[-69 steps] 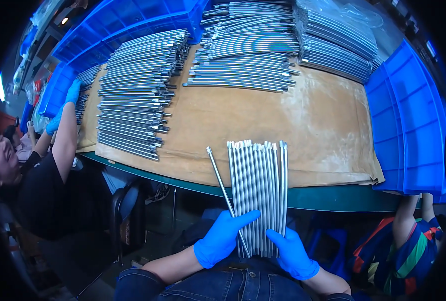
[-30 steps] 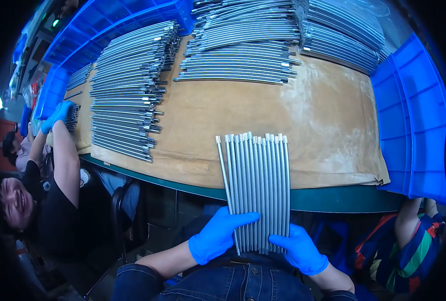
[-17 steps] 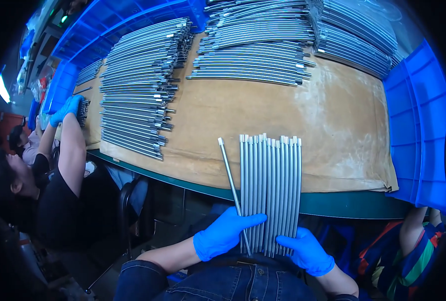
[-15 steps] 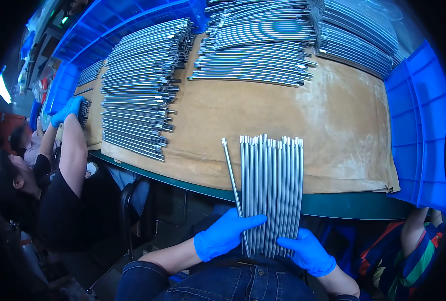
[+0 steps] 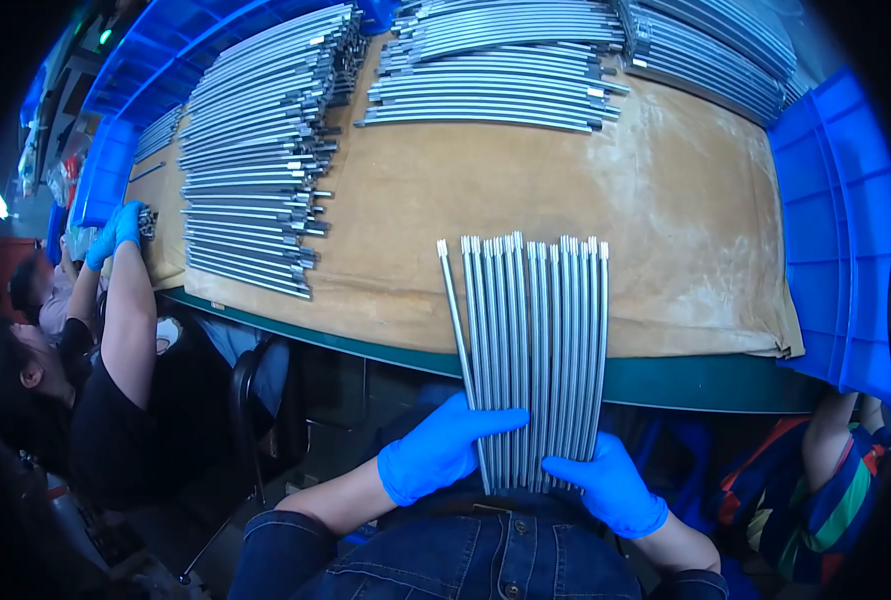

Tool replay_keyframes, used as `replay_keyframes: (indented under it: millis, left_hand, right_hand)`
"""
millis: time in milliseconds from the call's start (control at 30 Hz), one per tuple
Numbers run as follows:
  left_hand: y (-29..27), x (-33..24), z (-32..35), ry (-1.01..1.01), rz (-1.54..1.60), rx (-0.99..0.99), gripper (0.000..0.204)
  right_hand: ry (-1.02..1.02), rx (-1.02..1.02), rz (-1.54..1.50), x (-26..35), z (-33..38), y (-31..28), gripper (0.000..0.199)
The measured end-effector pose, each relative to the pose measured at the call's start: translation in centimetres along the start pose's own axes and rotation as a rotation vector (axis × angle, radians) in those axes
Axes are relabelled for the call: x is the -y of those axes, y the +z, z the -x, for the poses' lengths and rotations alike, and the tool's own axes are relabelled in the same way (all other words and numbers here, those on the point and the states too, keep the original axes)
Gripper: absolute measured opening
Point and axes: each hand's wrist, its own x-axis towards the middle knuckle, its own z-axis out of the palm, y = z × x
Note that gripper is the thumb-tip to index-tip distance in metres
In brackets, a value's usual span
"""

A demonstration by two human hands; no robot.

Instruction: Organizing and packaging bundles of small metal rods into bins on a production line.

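Note:
A flat row of slim silvery metal rods [image 5: 535, 340] spreads like a fan between my hands, in front of my body. My left hand [image 5: 443, 446], in a blue glove, closes on the row's left side with its thumb lying across the front. At the row's lower right, my blue-gloved right hand [image 5: 610, 484] grips the edge, thumb in front. Both hands' other fingers are hidden behind the rods. The leftmost rod leans a little away from the others at its top. The rods' upper ends reach over the brown-covered table [image 5: 465, 190].
A long stack of rods [image 5: 250, 170] lies at the left, with another pile [image 5: 495, 85] at the back. Wrapped rods [image 5: 705, 55] lie at the far right. A blue crate [image 5: 835, 240] stands on the right. Co-workers sit at the left, one with gloved hands [image 5: 115, 235], and at the right.
The rods in my hands have fanned slightly wider, and the leftmost rod sits closer to the rest. The whole table scene has shifted a little upward and left in view.

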Motion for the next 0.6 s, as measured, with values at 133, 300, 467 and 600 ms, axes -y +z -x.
replay_keyframes:
  millis: [133, 300, 467, 600]
  left_hand:
    - [0.4, 0.3, -0.2, 0.067, -0.087, -0.045, 0.039]
    - [0.4, 0.8, -0.1, 0.126, -0.145, -0.091, 0.037]
    - [0.3, 0.7, 0.1, 0.122, -0.167, -0.100, 0.038]
    - [0.7, 0.4, 0.3, 0.123, -0.152, -0.112, 0.037]
  right_hand:
    - [-0.071, -0.049, 0.071, -0.2, -0.3, 0.4, 0.039]
    - [-0.178, -0.043, 0.108, -0.6, 0.0, 0.7, 0.038]
    - [-0.210, -0.059, 0.098, -1.0, 0.0, 0.6, 0.035]
    - [-0.175, -0.056, 0.113, -0.7, 0.1, 0.6, 0.041]
